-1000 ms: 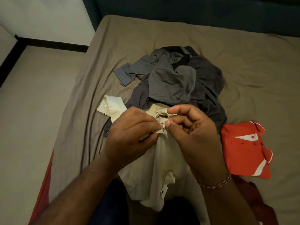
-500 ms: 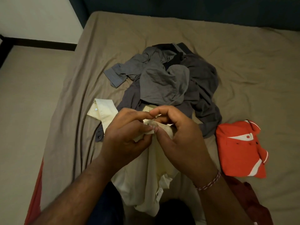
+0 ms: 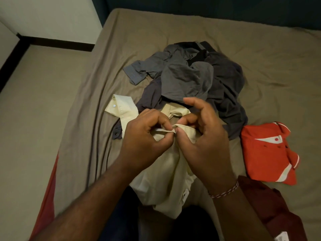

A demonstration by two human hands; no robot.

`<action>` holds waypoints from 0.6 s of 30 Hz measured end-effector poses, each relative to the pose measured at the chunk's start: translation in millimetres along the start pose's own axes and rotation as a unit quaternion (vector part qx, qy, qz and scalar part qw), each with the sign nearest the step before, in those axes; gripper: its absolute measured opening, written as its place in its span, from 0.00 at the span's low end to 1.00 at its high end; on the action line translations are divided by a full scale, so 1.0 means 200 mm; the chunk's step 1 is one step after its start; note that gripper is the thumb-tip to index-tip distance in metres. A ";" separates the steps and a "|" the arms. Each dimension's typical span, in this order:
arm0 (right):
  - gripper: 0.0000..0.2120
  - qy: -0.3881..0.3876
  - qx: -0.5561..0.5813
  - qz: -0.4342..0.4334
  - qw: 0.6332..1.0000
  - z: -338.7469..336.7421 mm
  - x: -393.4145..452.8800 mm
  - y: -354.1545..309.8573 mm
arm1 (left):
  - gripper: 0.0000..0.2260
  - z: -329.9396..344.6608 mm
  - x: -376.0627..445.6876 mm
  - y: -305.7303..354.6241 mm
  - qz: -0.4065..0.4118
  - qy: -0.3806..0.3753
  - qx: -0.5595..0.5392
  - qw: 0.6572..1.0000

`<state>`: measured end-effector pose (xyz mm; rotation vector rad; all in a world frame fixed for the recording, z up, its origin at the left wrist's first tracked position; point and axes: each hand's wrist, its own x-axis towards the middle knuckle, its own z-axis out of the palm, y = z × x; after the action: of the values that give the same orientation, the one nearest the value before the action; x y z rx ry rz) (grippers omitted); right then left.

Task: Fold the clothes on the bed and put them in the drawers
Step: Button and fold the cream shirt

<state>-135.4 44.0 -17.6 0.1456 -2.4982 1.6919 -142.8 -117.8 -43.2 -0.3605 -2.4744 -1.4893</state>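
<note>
While the cream shirt (image 3: 161, 173) is held up at the near edge of the bed (image 3: 191, 28), its long axis is seen to run from the person's lap away toward the headboard end, with the pinched top edge pointing away and the tail hanging down toward the viewer. A narrow folded band of the cream fabric is pinched between thumb and forefinger of the left hand (image 3: 144, 134), and the same band is pinched just beside it by thumb and forefinger of the right hand (image 3: 205, 136); the remaining right fingers are raised and loosely curled. One cuffed sleeve (image 3: 119, 106), with a small pale button visible, is laid out flat to the left on the sheet, pointing away and leftward. A small white label is seen near the lower hem. The cloth appears thin, woven and softly creased. Beyond the hands, a crumpled heap of grey and dark garments (image 3: 196, 79) is piled mid-bed, one grey cuffed sleeve extended to the left. A folded red shirt with white trim (image 3: 267, 152) is lying flat to the right, apart from the heap. Dark maroon cloth (image 3: 271, 202) is seen at the lower right beside the right forearm, on whose wrist a red-and-white braided band (image 3: 225, 189) is worn. The brown bedsheet is wrinkled.
</note>
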 end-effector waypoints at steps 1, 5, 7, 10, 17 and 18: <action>0.29 0.003 -0.004 -0.005 1.000 0.01 -0.03 -0.01 | 0.07 -0.01 -0.02 0.00 -0.027 0.001 -0.019 0.999; 0.26 0.014 -0.039 -0.031 0.999 0.06 -0.19 -0.06 | 0.12 -0.06 -0.15 0.03 -0.071 0.007 -0.050 0.996; 0.21 0.018 -0.057 -0.043 0.997 0.08 -0.25 -0.08 | 0.09 -0.08 -0.21 0.04 -0.061 0.029 -0.035 0.997; 0.15 0.030 -0.080 -0.068 0.994 0.11 -0.36 -0.12 | 0.07 -0.14 -0.33 0.09 -0.013 0.087 0.007 0.996; 0.08 0.037 -0.071 -0.075 0.994 0.18 -0.63 -0.22 | 0.06 -0.27 -0.59 0.17 0.101 0.122 0.046 0.986; 0.07 0.036 -0.075 -0.078 0.994 0.20 -0.68 -0.25 | 0.06 -0.31 -0.63 0.19 0.119 0.127 0.058 0.983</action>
<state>4.9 -9.3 -7.5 0.2537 -2.4783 1.4202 -6.4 -166.3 -24.3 -0.4008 -2.2171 -1.2083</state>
